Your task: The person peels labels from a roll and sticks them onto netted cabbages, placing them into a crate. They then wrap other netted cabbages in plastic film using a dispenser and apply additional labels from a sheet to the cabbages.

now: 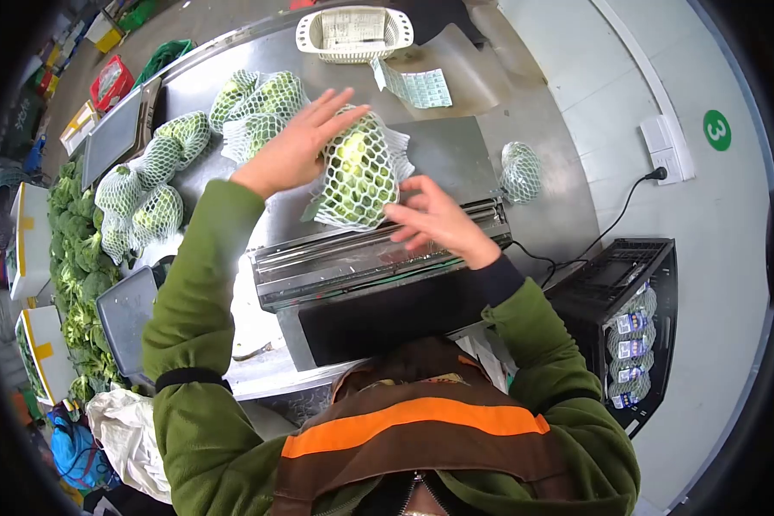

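Foam net [371, 193] around greens [351, 153] — crate [592, 288] holding labelled packs [632, 348].

My left hand [294, 148]: fingers [340, 124] stretched, set farther forward than my right.
My right hand [441, 222]: fingers parted, loosely curled, toward my left.
My forearms [199, 275]: angled inward behind both hands.

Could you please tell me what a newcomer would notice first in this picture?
Probably the white-netted green bundle between the left hand and right hand, near the middle. Next, the bright orange stripe across the brown apron at the bottom. The round green sign with a "3" also stands out, on the pale wall at right.
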`<act>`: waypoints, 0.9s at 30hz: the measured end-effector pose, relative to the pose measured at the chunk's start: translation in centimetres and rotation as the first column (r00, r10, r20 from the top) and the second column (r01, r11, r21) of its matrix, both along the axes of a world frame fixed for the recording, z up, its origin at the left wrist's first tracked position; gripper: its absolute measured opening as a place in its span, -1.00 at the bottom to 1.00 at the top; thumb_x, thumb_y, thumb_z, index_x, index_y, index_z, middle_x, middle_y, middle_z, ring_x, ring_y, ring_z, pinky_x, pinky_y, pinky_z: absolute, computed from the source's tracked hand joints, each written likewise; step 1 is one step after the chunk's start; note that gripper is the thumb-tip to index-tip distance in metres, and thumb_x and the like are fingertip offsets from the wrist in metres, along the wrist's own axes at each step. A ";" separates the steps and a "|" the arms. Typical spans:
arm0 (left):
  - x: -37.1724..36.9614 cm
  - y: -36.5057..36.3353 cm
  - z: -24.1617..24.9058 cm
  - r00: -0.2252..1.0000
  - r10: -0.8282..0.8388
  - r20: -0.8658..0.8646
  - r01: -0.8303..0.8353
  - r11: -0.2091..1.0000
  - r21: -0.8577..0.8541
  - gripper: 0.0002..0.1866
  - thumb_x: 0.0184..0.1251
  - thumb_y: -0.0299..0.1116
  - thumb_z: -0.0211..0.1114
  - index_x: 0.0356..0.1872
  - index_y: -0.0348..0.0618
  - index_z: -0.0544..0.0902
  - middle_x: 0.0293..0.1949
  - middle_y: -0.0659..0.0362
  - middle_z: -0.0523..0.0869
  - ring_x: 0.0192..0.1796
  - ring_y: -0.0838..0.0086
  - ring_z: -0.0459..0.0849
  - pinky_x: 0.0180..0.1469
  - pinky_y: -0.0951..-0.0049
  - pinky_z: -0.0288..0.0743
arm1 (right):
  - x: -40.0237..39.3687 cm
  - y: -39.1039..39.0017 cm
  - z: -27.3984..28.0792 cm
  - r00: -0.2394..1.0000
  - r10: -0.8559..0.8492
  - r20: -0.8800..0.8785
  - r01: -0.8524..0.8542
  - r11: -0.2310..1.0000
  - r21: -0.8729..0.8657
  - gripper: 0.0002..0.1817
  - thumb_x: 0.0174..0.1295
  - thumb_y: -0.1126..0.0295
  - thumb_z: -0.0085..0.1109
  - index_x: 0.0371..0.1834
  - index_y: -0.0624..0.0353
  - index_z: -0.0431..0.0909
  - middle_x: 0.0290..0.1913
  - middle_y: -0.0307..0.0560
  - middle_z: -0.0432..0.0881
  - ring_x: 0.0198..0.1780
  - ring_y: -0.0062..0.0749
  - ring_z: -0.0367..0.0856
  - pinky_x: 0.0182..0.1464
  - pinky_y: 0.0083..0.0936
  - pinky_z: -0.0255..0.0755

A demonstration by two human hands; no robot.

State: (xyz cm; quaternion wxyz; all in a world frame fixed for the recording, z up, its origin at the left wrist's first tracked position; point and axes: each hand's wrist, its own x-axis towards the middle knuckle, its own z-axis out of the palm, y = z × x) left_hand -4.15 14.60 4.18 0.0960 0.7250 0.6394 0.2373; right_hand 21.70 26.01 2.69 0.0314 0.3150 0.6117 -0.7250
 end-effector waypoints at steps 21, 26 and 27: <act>6.9 -19.9 -3.9 0.951 0.306 0.036 -0.305 0.952 -0.023 -0.88 0.10 -0.51 0.41 -0.33 -0.18 0.67 -0.18 0.14 0.75 -0.03 0.19 0.66 0.10 0.20 0.51 | 8.2 2.1 -3.9 0.940 0.327 -0.093 -0.085 0.490 0.867 -0.89 0.28 0.44 0.21 -0.17 0.14 0.53 -0.14 -0.06 0.60 -0.06 0.00 0.57 0.02 -0.20 0.45; 6.3 -18.7 -3.7 0.939 0.337 0.065 -0.334 0.941 -0.047 -0.85 0.09 -0.57 0.42 -0.30 -0.19 0.67 -0.23 0.16 0.73 -0.11 0.23 0.65 -0.02 0.26 0.52 | 6.8 5.1 -2.6 0.878 0.478 0.020 -0.104 0.152 0.983 -0.73 0.03 0.45 0.33 -0.15 0.08 0.61 -0.21 -0.18 0.53 -0.06 -0.13 0.49 0.03 -0.21 0.42; 6.2 -18.5 -3.7 0.940 0.334 0.069 -0.331 0.942 -0.052 -0.85 0.09 -0.57 0.42 -0.30 -0.19 0.67 -0.23 0.16 0.73 -0.11 0.23 0.65 -0.02 0.26 0.52 | 6.2 5.1 -3.1 0.880 0.475 0.023 -0.110 0.155 0.982 -0.73 0.03 0.45 0.33 -0.15 0.08 0.61 -0.21 -0.18 0.53 -0.06 -0.13 0.49 0.03 -0.21 0.42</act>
